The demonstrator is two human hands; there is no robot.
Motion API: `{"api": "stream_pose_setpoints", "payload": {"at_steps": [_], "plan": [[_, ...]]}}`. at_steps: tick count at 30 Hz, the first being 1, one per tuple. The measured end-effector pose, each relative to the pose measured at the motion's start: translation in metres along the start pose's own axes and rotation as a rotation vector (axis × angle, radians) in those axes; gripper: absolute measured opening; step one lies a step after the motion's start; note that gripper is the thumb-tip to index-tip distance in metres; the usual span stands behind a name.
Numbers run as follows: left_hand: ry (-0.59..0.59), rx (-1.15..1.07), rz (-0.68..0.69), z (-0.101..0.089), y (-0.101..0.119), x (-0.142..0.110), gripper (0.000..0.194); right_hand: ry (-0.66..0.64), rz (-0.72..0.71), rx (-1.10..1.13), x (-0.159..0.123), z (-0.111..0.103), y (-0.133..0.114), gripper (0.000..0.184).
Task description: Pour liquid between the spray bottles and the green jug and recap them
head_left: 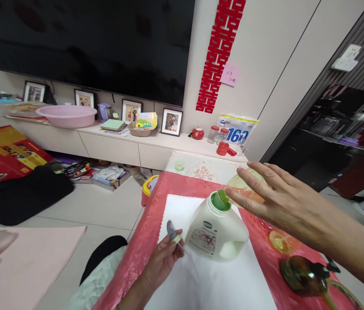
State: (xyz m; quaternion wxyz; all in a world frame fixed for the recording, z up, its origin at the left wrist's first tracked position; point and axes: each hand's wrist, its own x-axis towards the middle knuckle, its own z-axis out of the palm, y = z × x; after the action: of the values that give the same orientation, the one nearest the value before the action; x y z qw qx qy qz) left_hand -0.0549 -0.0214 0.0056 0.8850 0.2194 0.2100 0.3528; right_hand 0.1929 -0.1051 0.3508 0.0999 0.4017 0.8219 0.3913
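One television beyond red tablecloth; left hand pinching grey-tipped piece, right hand spread by white bottle, hold unclear.

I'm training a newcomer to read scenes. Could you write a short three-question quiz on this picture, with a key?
1. Which hand holds the gray curved piece: (a) left or (b) right?
2. True or false: the jug lies on its side.
3. Fill in the color: the sheet under the jug is ____.

Key: 1. (a), the left hand. 2. False; it stands upright. 3. White.
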Motion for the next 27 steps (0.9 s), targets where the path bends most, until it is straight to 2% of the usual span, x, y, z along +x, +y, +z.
{"api": "stream_pose_setpoints", "payload": {"at_steps": [4, 11, 18, 27], "plan": [[-0.017, -0.004, 0.000, -0.001, 0.000, 0.001, 0.044, -0.004, -0.011, 0.011, 0.002, 0.000, 0.001, 0.056], [0.025, -0.006, -0.004, 0.005, 0.002, -0.001, 0.046, -0.005, -0.048, 0.013, 0.003, 0.004, 0.002, 0.046], [0.033, -0.001, -0.009, 0.007, 0.003, -0.001, 0.044, 0.003, -0.006, 0.023, -0.008, 0.011, 0.003, 0.046], [0.049, 0.009, -0.015, 0.006, 0.002, -0.002, 0.045, -0.039, 0.064, 0.042, -0.014, 0.014, -0.003, 0.058]]}}
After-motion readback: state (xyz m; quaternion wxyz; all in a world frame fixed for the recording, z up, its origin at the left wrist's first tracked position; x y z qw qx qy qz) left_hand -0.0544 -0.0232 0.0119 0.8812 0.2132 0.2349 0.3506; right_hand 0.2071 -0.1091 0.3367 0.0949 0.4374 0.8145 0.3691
